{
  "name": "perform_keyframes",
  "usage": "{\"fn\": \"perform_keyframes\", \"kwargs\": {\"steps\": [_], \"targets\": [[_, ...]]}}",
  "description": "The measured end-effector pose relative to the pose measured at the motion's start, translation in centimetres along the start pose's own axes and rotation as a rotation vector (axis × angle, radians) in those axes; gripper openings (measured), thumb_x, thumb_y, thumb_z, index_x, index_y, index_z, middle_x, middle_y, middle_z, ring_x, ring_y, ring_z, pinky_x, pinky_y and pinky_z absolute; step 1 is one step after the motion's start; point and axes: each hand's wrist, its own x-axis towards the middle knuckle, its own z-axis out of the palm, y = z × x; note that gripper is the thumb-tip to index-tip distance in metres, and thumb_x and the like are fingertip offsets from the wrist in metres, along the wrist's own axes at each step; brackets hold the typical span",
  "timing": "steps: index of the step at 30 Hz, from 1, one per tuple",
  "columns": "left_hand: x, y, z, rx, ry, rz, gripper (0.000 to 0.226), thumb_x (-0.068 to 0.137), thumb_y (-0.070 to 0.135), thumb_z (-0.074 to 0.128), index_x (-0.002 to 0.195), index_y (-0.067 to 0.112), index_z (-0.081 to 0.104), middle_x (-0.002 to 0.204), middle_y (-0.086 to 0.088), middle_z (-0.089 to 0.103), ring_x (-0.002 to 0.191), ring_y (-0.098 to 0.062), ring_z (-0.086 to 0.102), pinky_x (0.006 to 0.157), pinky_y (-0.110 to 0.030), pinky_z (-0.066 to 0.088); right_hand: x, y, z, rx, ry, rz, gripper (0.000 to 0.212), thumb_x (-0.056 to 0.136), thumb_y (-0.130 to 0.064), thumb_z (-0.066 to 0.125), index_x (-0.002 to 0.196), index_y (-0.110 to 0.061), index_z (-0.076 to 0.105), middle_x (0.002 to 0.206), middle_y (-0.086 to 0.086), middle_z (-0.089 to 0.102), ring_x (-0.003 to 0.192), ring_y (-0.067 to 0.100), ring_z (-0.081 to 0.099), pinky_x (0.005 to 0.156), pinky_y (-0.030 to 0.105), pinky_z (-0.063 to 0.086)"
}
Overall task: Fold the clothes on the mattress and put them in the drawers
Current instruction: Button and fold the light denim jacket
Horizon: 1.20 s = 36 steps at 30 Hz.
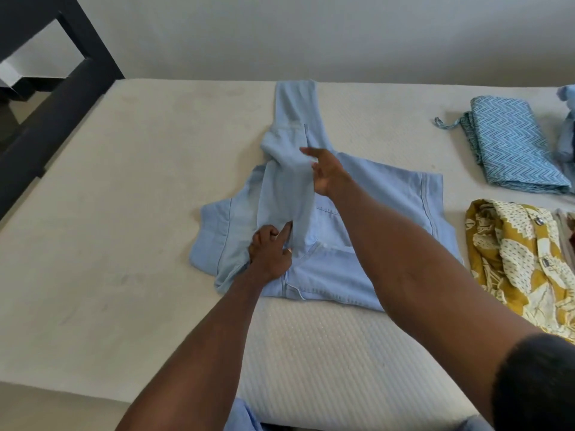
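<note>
On mattress (124, 213), denim shirt (357, 275) sleeve under left hand (269, 256) curled fingers, beside right hand (326, 175) spread fingers.

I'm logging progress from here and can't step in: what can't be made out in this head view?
- Drawers: none in the head view.
- Light blue shirt: part of its front lies under the right forearm and the folded-in sleeve.
- Left hand: curled fingertips buried in cloth, exact grip unclear; right hand shows only part of its palm.
- Yellow patterned garment and pale blue cloth: cut off by the right edge.
</note>
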Motion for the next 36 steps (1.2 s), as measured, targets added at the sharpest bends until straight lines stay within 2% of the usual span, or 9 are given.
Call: {"fn": "perform_keyframes", "kwargs": {"steps": [3, 10, 14, 16, 18, 22, 26, 31, 36], "targets": [[0.2, 0.1, 0.1, -0.003, -0.024, -0.021, 0.067, 0.094, 0.027, 0.053, 0.153, 0.037, 0.024, 0.134, -0.004, 0.031, 0.127, -0.025, 0.030, 0.112, -0.034, 0.022, -0.3, -3.1, 1.0, -0.037, -0.038, -0.024, 0.039, 0.078, -0.027, 0.081, 0.103, -0.001, 0.065, 0.099, 0.014, 0.073, 0.091, 0.027, 0.070, 0.091, 0.040, 0.055], [0.0, 1.9, -2.3, -0.028, -0.155, -0.100, 0.066, 0.091, 0.030, 0.053, 0.152, 0.039, 0.028, 0.133, -0.004, 0.035, 0.125, -0.027, 0.035, 0.113, -0.039, 0.028, -4.6, -6.1, 3.2, -0.229, -0.164, -0.154, 0.030, 0.078, -0.016, 0.080, 0.103, -0.003, 0.070, 0.095, 0.013, 0.071, 0.090, 0.027, 0.067, 0.082, 0.036, 0.055], [-1.6, 3.5, -6.7, -1.119, -0.016, -0.399, 0.032, 0.097, 0.031, 0.050, 0.104, 0.005, 0.068, 0.098, -0.018, 0.070, 0.087, -0.032, 0.066, 0.069, -0.030, 0.053, -10.1, -3.1, 1.7, -0.454, -0.330, -0.252, 0.043, 0.076, -0.009, 0.078, 0.117, -0.010, 0.067, 0.108, 0.010, 0.070, 0.103, 0.026, 0.067, 0.093, 0.039, 0.052], [-3.5, 2.8, -8.4, -1.750, -0.059, -0.502, 0.058, 0.099, 0.054, 0.038, 0.111, 0.005, 0.066, 0.101, -0.020, 0.071, 0.088, -0.030, 0.069, 0.073, -0.035, 0.053, -12.9, -0.6, 0.2, -0.657, -0.387, -0.291, 0.036, 0.072, 0.004, 0.072, 0.103, -0.014, 0.070, 0.099, 0.009, 0.070, 0.096, 0.024, 0.065, 0.087, 0.037, 0.052], [-5.3, 1.9, -9.3, -1.952, -0.148, -0.497, 0.079, 0.089, 0.072, 0.036, 0.123, 0.006, 0.063, 0.116, -0.021, 0.068, 0.104, -0.033, 0.065, 0.084, -0.043, 0.054, -15.6, 2.3, -1.4, -0.884, -0.421, -0.284, 0.033, 0.070, 0.016, 0.062, 0.092, -0.006, 0.072, 0.095, 0.013, 0.070, 0.089, 0.016, 0.064, 0.080, 0.029, 0.052], [-10.3, 1.1, -8.8, -1.562, -0.293, -0.521, 0.034, 0.093, 0.035, 0.061, 0.110, 0.005, 0.065, 0.094, -0.013, 0.070, 0.078, -0.023, 0.069, 0.071, -0.034, 0.058, -20.6, 8.6, -4.4, -1.118, -0.429, -0.238, 0.026, 0.073, 0.021, 0.056, 0.092, 0.010, 0.071, 0.100, 0.014, 0.074, 0.081, -0.001, 0.067, 0.074, 0.015, 0.052], [-14.6, 0.9, -7.6, -1.369, -0.434, -0.609, 0.006, 0.092, 0.006, 0.060, 0.093, 0.003, 0.065, 0.080, -0.009, 0.072, 0.065, -0.018, 0.071, 0.051, -0.023, 0.055, -23.1, 14.1, -5.9, -1.327, -0.202, -0.358, 0.031, 0.072, 0.000, 0.067, 0.100, -0.011, 0.065, 0.101, 0.006, 0.068, 0.097, 0.023, 0.062, 0.071, 0.024, 0.046], [-16.4, 2.0, -7.2, -1.184, -0.278, -0.651, 0.015, 0.098, 0.017, 0.051, 0.097, 0.009, 0.064, 0.085, -0.002, 0.070, 0.078, -0.015, 0.063, 0.067, -0.027, 0.051, -25.9, 20.2, -5.5, -1.855, -0.171, -0.665, 0.058, 0.076, -0.008, 0.065, 0.133, -0.018, 0.056, 0.146, 0.011, 0.040, 0.138, 0.032, 0.031, 0.116, 0.039, 0.015], [-17.4, 2.1, -5.8, -0.823, -0.325, -0.563, 0.009, 0.092, 0.025, 0.063, 0.096, 0.017, 0.064, 0.083, -0.005, 0.058, 0.070, -0.017, 0.051, 0.067, -0.030, 0.044, -27.3, 23.1, -5.6, -2.219, -0.125, -0.730, 0.046, 0.061, -0.033, 0.083, 0.102, -0.018, 0.067, 0.135, 0.016, 0.051, 0.126, 0.035, 0.045, 0.105, 0.045, 0.027]]}}
